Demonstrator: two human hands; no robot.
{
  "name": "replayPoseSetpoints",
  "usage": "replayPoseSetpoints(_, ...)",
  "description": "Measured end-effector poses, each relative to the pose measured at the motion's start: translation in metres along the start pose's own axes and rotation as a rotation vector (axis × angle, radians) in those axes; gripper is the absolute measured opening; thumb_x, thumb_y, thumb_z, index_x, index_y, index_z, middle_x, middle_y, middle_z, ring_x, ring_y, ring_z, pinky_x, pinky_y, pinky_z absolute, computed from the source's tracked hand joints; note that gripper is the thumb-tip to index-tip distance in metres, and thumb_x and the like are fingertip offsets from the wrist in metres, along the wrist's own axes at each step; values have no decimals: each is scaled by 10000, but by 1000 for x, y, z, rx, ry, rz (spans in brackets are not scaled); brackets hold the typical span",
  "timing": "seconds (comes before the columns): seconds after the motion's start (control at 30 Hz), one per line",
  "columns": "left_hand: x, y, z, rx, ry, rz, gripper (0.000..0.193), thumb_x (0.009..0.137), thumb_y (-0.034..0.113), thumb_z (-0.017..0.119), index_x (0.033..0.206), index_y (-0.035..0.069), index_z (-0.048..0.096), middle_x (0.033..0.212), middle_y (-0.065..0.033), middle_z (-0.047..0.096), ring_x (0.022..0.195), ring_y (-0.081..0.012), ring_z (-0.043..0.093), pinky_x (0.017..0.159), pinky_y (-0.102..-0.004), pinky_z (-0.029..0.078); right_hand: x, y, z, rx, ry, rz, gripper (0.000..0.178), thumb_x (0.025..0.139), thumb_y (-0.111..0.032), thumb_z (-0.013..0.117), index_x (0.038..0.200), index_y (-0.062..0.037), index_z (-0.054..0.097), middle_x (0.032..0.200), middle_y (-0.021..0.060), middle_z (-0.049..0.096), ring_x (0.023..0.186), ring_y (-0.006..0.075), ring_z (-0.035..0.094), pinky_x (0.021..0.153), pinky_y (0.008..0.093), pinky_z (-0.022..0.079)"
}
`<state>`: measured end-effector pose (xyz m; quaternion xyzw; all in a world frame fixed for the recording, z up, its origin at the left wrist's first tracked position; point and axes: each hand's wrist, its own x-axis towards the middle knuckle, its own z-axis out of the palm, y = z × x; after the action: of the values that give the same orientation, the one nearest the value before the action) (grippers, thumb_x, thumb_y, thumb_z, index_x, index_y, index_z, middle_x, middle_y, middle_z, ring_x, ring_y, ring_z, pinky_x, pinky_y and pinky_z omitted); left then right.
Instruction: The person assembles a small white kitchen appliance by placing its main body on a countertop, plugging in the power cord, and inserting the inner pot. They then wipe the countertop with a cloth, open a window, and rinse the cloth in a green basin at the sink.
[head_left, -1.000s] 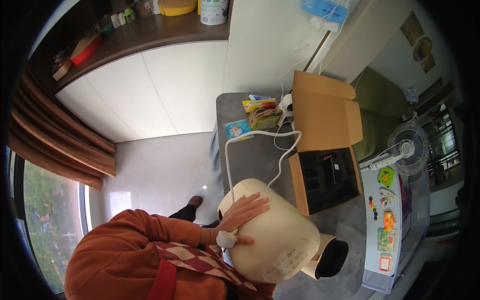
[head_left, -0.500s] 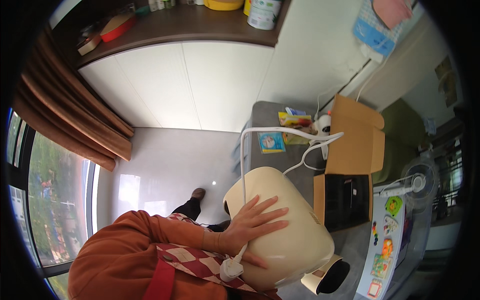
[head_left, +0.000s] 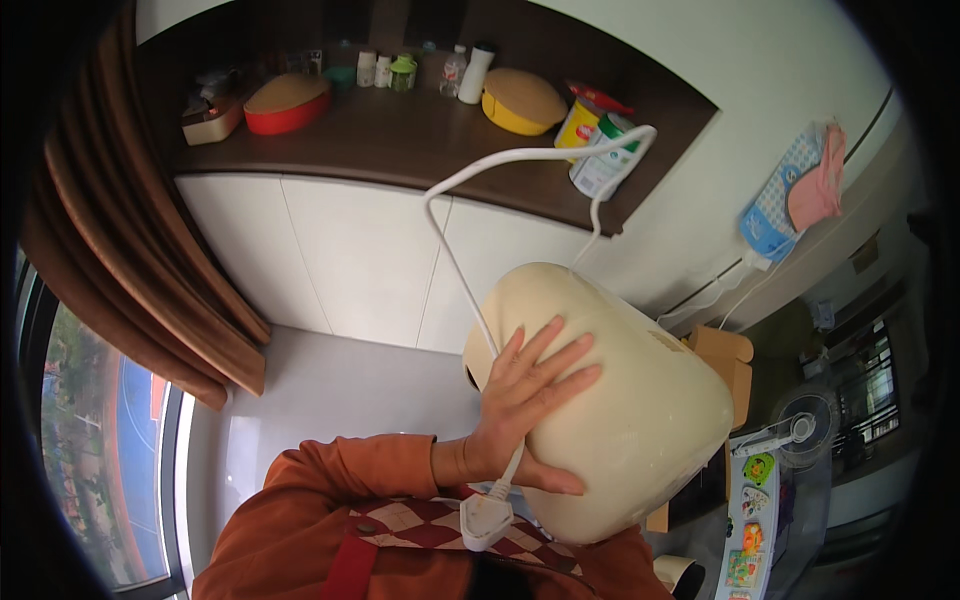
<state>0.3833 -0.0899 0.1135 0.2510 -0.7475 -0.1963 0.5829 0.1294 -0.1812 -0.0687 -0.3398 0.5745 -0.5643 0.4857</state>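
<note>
Appliance (head_left: pixel 640 420) — cream, rounded — touches one of the hands (head_left: pixel 525 408).

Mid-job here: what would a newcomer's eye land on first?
The cream appliance right of centre draws the eye first, with the left hand spread against it. The white cord loops above it, its plug just below the hand. A red box and a yellow box stand out on the dark shelf at the top.
</note>
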Motion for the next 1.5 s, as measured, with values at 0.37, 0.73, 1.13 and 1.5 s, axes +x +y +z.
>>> replayPoseSetpoints(0.37,70,-108,-109,-65,282,87,982,673,739,570,1316,10,437,1400,-223,362,1332,-425,260,1061,-562,144,80,-119,138,-34,-60,-167,473,903,-380,505,1185,-1,528,1110,131,612,955,222,592,803,322,474)
replayPoseSetpoints(0.73,158,-217,-148,-201,408,158,960,793,685,462,1352,-83,325,1425,-248,297,1346,-362,254,1095,-437,186,204,-210,229,-77,-259,-281,467,904,-375,504,1191,-7,527,1118,127,609,955,218,590,803,319,475)
replayPoseSetpoints(1.13,216,-308,-207,-213,480,-160,853,867,625,399,1364,-65,323,1335,-182,443,1184,-211,456,990,-298,339,278,-204,310,-132,-373,-98,461,906,-369,502,1198,-14,526,1126,122,606,955,213,589,803,315,476)
replayPoseSetpoints(1.5,275,-404,-281,-780,398,-415,553,950,468,408,1240,7,507,1077,-73,595,919,-132,575,792,-249,478,333,-174,412,-183,-403,82,456,907,-364,501,1205,-20,525,1134,117,603,955,208,587,803,312,477)
